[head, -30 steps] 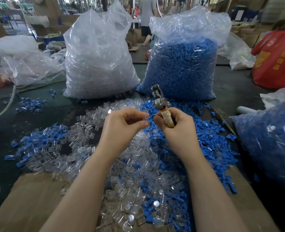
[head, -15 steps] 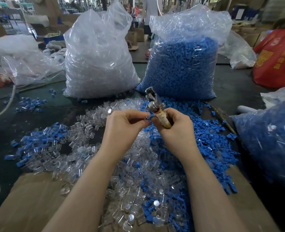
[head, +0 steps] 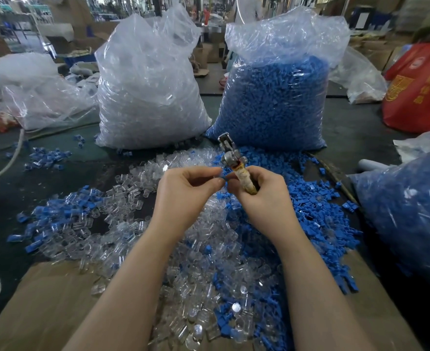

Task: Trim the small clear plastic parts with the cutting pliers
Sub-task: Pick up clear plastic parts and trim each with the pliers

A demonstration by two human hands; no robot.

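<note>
Your hands have drifted closer over the last second, left hand (head: 186, 196) pinching a small clear part (head: 217, 176) against the cutting pliers (head: 236, 165) gripped in your right hand (head: 264, 198), so no cut yet, I reckon.

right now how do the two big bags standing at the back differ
The left bag holds clear parts and looks whitish all through; the right bag holds blue parts and shows solid blue below an empty, crinkled top. The left bag narrows to a peak, while the right bag's top spreads wide. Both are clear plastic, stand upright side by side behind the loose pile and look full.
</note>
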